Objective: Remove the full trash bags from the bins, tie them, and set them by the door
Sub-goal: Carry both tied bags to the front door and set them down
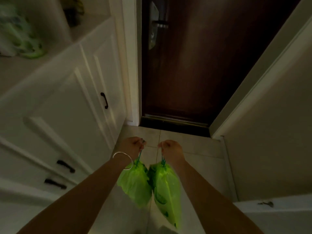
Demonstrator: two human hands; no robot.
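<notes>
Two bright green, translucent trash bags hang side by side, touching, above the tiled floor (199, 149) near the dark wooden door (194, 65). The left hand (133, 146) is closed around the drawstring of the left bag (135, 184). The right hand (170, 148) is closed around the drawstring of the longer right bag (166, 191); both necks are cinched.

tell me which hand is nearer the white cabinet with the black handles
Left. The left hand hangs its green trash bag just beside the white cabinet; the right hand, with the other green bag, is farther out over the tiled floor.

Dim, soft blur (worst left), edges warped
</notes>
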